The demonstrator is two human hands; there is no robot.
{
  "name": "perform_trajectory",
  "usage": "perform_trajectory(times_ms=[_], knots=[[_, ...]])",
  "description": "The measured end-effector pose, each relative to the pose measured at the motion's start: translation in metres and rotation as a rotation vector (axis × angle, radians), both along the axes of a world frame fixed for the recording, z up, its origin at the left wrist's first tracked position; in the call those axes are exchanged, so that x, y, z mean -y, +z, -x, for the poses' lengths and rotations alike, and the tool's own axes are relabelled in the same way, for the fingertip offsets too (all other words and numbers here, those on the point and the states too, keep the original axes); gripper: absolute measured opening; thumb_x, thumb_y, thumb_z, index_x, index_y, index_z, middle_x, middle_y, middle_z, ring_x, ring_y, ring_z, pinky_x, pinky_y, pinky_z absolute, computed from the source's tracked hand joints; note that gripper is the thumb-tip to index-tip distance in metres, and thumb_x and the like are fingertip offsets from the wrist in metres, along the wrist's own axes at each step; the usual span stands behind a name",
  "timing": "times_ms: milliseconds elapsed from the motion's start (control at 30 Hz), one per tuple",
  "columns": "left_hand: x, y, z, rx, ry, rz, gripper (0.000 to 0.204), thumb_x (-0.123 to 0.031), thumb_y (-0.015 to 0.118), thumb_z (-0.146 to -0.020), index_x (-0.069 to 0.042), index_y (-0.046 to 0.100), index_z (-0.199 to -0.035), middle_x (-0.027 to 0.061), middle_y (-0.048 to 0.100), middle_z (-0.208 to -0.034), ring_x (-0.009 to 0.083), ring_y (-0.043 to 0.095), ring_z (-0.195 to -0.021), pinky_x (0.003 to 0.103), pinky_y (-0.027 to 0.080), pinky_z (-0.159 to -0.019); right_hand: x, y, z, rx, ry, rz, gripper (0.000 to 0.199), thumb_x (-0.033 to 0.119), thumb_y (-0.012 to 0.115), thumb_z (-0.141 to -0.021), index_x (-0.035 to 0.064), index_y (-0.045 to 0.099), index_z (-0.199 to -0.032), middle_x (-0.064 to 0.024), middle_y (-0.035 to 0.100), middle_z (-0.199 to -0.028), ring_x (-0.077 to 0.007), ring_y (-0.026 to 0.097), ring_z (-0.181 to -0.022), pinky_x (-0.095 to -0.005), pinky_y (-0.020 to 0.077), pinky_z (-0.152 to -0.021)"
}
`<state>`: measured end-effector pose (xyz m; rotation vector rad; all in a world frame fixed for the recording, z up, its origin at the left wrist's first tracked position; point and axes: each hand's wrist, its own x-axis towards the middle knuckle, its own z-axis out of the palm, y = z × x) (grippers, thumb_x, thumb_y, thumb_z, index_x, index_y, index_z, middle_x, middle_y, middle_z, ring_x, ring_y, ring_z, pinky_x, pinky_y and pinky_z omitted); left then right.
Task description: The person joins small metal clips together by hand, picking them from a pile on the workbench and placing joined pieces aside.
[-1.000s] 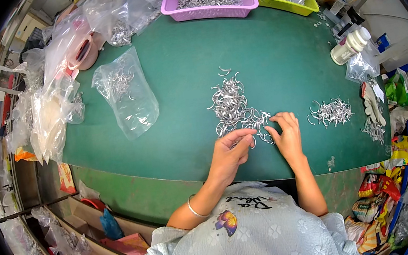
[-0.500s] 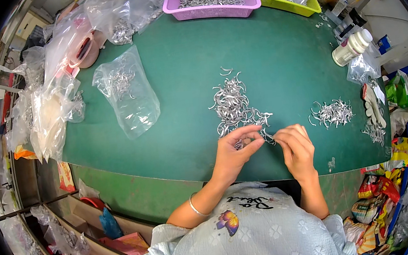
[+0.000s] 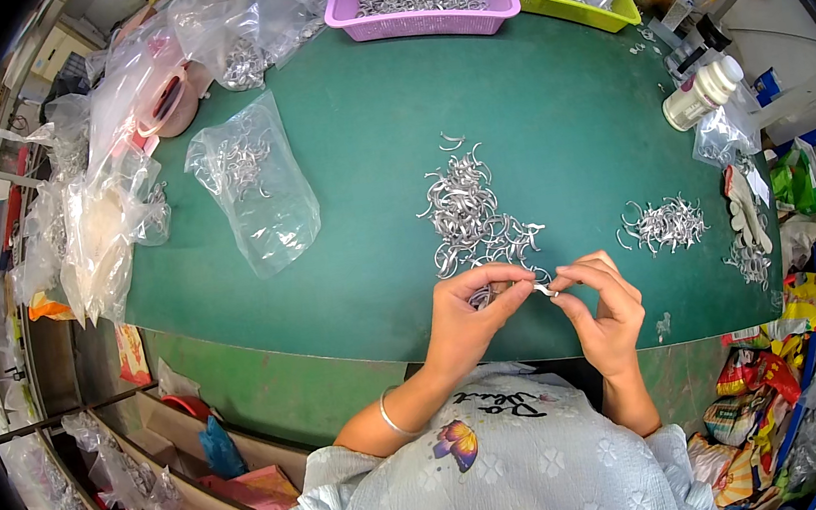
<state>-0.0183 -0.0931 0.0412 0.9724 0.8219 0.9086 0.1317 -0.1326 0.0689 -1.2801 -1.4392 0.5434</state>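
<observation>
Between both hands is a small curved silver metal piece [image 3: 545, 290]. The thumb and forefinger of my left hand [image 3: 471, 323] pinch near its left end, and the fingertips of my right hand [image 3: 608, 318] grip its right end. Just beyond them spreads a large pile of similar curved metal pieces [image 3: 465, 210]; some also show through the gap between my left thumb and forefinger. A smaller pile of the pieces [image 3: 668, 225] lies to the right of my right hand.
A clear plastic bag [image 3: 274, 225] holding some pieces lies left on the green table [image 3: 357, 160]. At the back stand a purple basin [image 3: 432, 21] full of pieces and a yellow-green tray [image 3: 592, 14]. A white bottle [image 3: 704, 95] and gloves [image 3: 745, 211] are at right.
My right hand has turned and shifted slightly, its fingertips meeting those of my left hand. A curved metal piece now shows between them; the piles look the same.
</observation>
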Motion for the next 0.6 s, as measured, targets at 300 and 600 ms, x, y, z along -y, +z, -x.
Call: perform_trajectory(times_ms=[300,600], knots=[[0.004,0.007,-0.002,0.000,0.061,-0.184,0.011,0.002,0.064,-0.074,0.000,0.065,-0.085,0.0020,0.060,-0.083,0.0037,0.040,-0.061,0.018,0.033,-0.054,0.002,-0.002,-0.001,0.021,0.050,-0.031,0.019,-0.008,0.067,-0.062,-0.0024,0.062,-0.080,-0.0108,0.061,-0.076,-0.0225,0.056,-0.071,-0.0288,0.0439,-0.064],[-0.007,-0.019,0.010,-0.008,0.235,0.158,0.015,-0.004,0.060,-0.080,0.001,0.062,-0.095,-0.0011,0.053,-0.072,0.0018,0.038,-0.052,0.017,0.028,-0.044,-0.012,-0.047,-0.013,-0.285,0.091,0.452,0.010,-0.004,0.060,-0.076,-0.0012,0.061,-0.086,-0.0048,0.061,-0.077,-0.0091,0.053,-0.071,-0.0218,0.0414,-0.063]])
